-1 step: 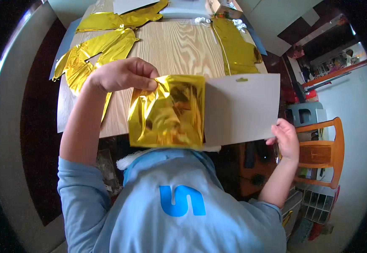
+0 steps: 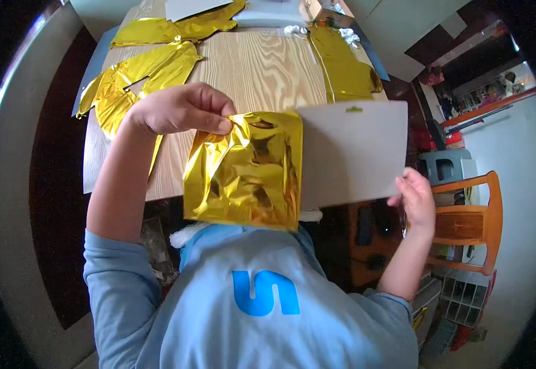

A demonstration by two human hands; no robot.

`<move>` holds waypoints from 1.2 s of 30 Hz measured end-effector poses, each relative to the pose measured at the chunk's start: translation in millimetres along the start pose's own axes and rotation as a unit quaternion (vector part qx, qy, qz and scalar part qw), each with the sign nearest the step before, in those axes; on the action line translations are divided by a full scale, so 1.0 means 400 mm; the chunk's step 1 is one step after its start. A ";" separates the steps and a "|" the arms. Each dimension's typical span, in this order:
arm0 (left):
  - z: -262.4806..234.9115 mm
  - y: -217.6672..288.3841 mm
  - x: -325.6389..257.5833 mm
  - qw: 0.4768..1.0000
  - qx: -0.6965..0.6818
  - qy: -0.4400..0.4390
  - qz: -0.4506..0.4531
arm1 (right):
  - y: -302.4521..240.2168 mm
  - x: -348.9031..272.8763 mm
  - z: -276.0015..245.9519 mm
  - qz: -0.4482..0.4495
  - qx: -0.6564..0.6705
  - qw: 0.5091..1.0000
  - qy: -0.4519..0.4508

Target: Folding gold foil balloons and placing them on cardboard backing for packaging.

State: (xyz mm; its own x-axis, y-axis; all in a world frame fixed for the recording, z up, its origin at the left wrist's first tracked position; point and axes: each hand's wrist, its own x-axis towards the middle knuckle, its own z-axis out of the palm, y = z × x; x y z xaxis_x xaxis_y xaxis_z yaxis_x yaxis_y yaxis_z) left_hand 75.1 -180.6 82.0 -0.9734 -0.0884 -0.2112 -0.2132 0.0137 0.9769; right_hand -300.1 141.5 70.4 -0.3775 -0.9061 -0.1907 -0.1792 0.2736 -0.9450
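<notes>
My left hand (image 2: 188, 109) pinches the upper left corner of a folded, shiny gold foil sheet (image 2: 243, 175). A flat pale grey card (image 2: 353, 154) with a small hang slot near its top edge sticks out to the right of the foil. Whether the card's left end lies behind the foil or inside its fold, I cannot tell. At the card's lower right corner, my right hand (image 2: 416, 200) grips the edge between thumb and fingers. Both foil and card are held up over the near edge of the wooden table (image 2: 255, 67), in front of my chest.
Flat gold foil shapes (image 2: 172, 64) lie on the table's left side. Another gold foil piece (image 2: 348, 67) with a white string lies at the right. Small white wads (image 2: 295, 29) and an open box (image 2: 329, 11) are at the back. A wooden chair (image 2: 464, 224) stands to the right.
The foil's lower edge has swung down and slightly outward. The card's right end, with my right hand, has risen a little. My left hand has barely moved.
</notes>
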 end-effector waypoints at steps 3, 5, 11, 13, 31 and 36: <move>0.010 0.024 0.004 0.999 -0.028 0.000 0.041 | 0.016 0.085 0.040 0.000 0.059 0.998 -0.032; 0.002 0.011 0.000 0.996 -0.062 0.018 0.055 | 0.030 0.129 0.006 -0.001 0.095 0.995 -0.011; -0.007 -0.029 0.019 0.960 -0.210 -0.050 0.176 | 0.016 0.208 0.077 -0.002 0.029 0.999 0.035; 0.003 -0.047 0.058 0.969 -0.188 -0.005 0.161 | 0.033 0.239 0.177 0.024 0.028 0.998 -0.046; -0.061 -0.142 0.168 0.953 0.222 0.146 -0.144 | -0.051 0.469 0.299 -0.071 -0.143 0.974 -0.163; -0.071 -0.145 0.169 0.960 0.191 0.132 -0.155 | -0.045 0.515 0.329 -0.018 -0.062 0.949 -0.308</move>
State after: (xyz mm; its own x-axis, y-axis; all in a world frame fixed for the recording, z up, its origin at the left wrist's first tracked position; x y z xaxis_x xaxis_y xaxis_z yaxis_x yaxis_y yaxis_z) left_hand 23.9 -215.9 11.9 -0.8139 -0.3963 -0.4248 -0.5535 0.3067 0.7743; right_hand -255.1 -92.6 13.3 0.2272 -0.9217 -0.3143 -0.3013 0.2403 -0.9227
